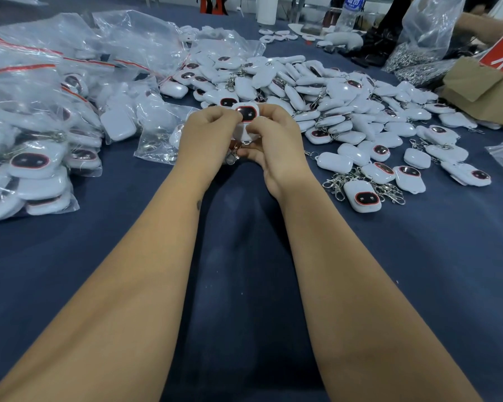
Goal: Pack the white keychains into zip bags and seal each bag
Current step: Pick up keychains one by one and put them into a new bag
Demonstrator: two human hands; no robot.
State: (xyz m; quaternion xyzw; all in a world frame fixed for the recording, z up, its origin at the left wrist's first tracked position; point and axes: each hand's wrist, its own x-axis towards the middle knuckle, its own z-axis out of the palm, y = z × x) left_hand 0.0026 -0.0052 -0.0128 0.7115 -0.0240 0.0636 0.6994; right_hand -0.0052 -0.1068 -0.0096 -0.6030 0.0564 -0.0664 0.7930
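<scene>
Got a decent stack of sealed zip bags (35,134) on my left, but both my left hand (208,132) and right hand (273,140) are gripping just one white keychain (246,113) above the table (244,256), with a huge loose pile (346,111) left to bag.

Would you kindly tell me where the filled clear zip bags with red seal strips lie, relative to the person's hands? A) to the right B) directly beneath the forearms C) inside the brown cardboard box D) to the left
D: the filled clear zip bags with red seal strips are heaped on the dark blue table left of both hands, which hold one white keychain.
</scene>
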